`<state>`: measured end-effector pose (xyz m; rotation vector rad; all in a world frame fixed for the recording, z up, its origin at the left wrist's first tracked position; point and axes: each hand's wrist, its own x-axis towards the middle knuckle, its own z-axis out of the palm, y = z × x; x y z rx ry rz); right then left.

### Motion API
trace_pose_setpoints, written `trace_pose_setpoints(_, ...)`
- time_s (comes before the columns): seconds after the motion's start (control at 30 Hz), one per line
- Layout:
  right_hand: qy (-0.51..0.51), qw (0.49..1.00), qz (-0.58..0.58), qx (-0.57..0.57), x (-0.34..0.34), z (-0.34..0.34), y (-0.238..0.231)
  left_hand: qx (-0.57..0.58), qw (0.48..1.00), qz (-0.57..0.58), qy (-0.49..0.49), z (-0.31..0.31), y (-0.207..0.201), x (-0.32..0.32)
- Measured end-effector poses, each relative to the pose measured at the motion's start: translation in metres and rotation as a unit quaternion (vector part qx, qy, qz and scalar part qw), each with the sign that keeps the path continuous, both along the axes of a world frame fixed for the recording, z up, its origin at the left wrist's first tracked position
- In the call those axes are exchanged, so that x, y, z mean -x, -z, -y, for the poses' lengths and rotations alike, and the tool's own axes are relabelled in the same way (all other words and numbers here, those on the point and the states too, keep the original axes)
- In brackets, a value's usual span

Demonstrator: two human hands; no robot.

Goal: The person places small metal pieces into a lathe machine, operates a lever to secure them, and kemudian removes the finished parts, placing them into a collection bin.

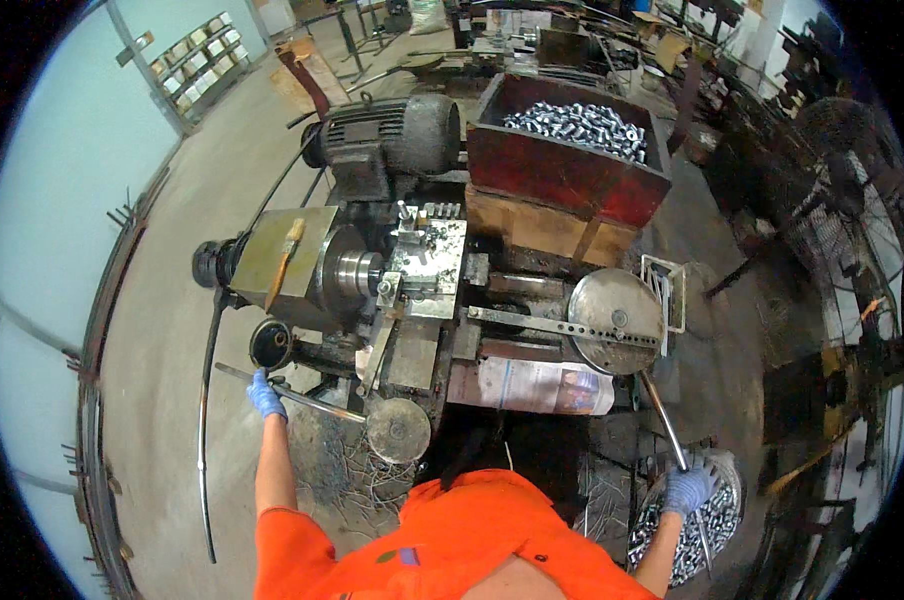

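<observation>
My left hand (265, 394), in a blue glove, is closed round a long dark lever (322, 405) at the machine's near left. The lever runs to a round metal disc (399, 431). At the right, my right hand (690, 488), also gloved, grips a bare metal rod (662, 415) that slopes down from a large round plate (617, 320). Between them stands a lathe-like machine with a round chuck (357, 277) and a chip-strewn tool block (432, 255). Below my right hand, a container (729, 470) holds many small shiny metal pieces.
A red bin (562, 178) full of small metal cylinders stands behind the machine, beside an electric motor (402, 135). A brush (287, 260) lies on the headstock (262, 255). Printed paper (532, 385) lies along the front. Wire scraps (347, 480) litter the floor; a fan (832, 160) is far right.
</observation>
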<state>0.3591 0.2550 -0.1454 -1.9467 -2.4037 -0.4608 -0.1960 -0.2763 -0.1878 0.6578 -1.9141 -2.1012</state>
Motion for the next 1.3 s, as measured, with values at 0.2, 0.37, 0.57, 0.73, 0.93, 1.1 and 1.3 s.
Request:
trace_pose_setpoints(0.2, -0.075, 0.995, 0.019, -0.055, -0.005, -0.122, 0.007, -0.003, 1.0, 0.009, 0.002, -0.004, 0.003, 0.002)
trace_pose_setpoints(0.37, 0.025, 0.999, 0.035, 0.014, 0.086, -0.21, -0.025, -0.01, 0.998, 0.053, 0.044, -0.011, -0.001, -0.01)
trace_pose_setpoints(0.57, -0.091, 0.996, 0.023, 0.002, 0.149, -0.164, -0.033, -0.101, 0.987, 0.031, 0.119, 0.042, 0.032, 0.001)
trace_pose_setpoints(0.73, -0.163, 0.981, -0.104, -0.01, 0.107, -0.108, 0.003, 0.387, 0.878, 0.082, 0.268, 0.099, 0.113, 0.017)
trace_pose_setpoints(0.93, -0.112, 0.968, -0.178, 0.137, 0.065, -0.06, 0.011, 0.703, 0.554, 0.032, 0.446, 0.011, 0.092, 0.012)
trace_pose_setpoints(1.1, -0.084, 0.95, -0.228, 0.197, 0.064, -0.048, 0.017, 0.593, 0.779, 0.128, 0.16, -0.018, 0.172, -0.037)
trace_pose_setpoints(1.3, -0.24, 0.936, -0.245, 0.076, 0.114, -0.051, -0.039, 0.729, 0.514, 0.055, 0.448, 0.013, 0.117, -0.01)
